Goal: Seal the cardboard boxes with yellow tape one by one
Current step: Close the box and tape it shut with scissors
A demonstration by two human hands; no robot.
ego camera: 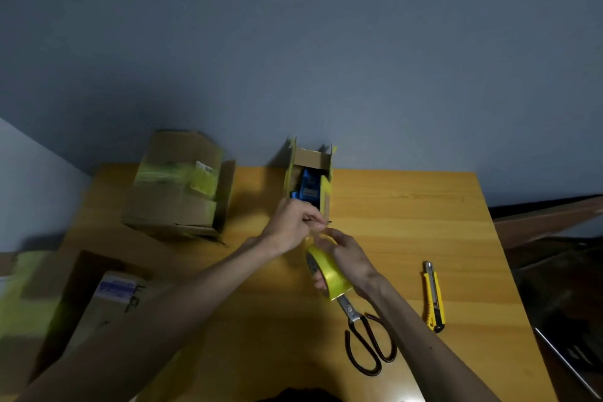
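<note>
Head view. A wooden table (408, 222) filled the lower half of the frame under a grey wall.

Largest item: a big cardboard box (176, 192), upper left, with yellow tape across its top. Judged already sealed and pushed aside, clear of the working area.

A second cardboard box (107, 297) with a printed label sat at the lower left edge, blurred and partly cut off. Its seal could not be read.

A small open box (310, 160) stood upright at frame centre against the wall. Its flaps were raised, a blue object (308, 188) showed inside, and yellow tape edged the flaps. Judged the box in hand, set straight ahead where both hands reach it.

Just below it, the left hand (290, 225) had thumb and fingertips pressed together, pinching what looked like the loose end of the yellow tape roll (329, 271). The right hand (349, 261) gripped the roll with fingers curled through the core, presumably to brake it while a length was drawn off.

Scissors (368, 343) lay directly below the roll, blade tips hidden behind it. A yellow utility knife (434, 297) lay to their right. Both were parked near the right hand, likely for cutting.
</note>
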